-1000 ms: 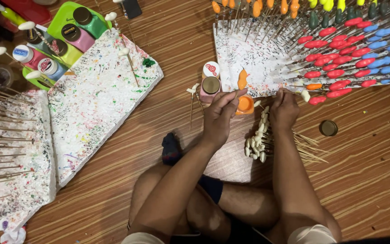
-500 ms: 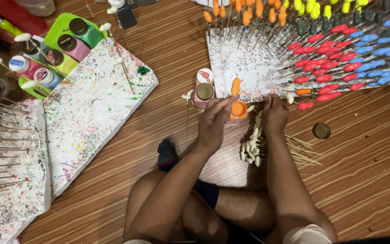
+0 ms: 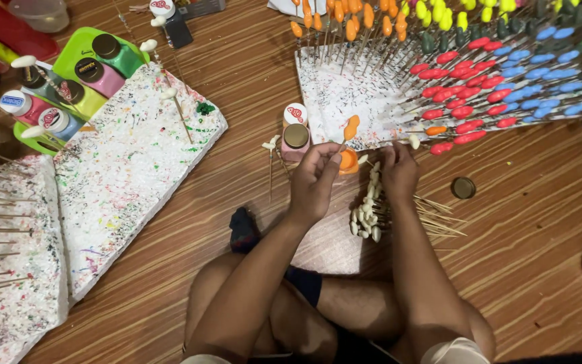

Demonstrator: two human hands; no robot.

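Orange-tipped stick [image 3: 350, 128] pinched in left hand [image 3: 314, 180], tip raised clear above orange paint pot [image 3: 349, 162], prob. to keep wet paint off things. Right hand [image 3: 399, 172] closed on bare sticks [image 3: 372, 209] from floor pile.

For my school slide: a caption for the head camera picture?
Left hand lifts an orange-tipped stick; right hand reaches a foam board.

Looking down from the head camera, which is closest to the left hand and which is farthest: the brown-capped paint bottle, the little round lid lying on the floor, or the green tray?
From the left hand:
1. Brown-capped paint bottle, just above the hand, almost touching.
2. Round lid, off to the right on the wooden floor, past the right hand.
3. Green tray, far up in the left corner.
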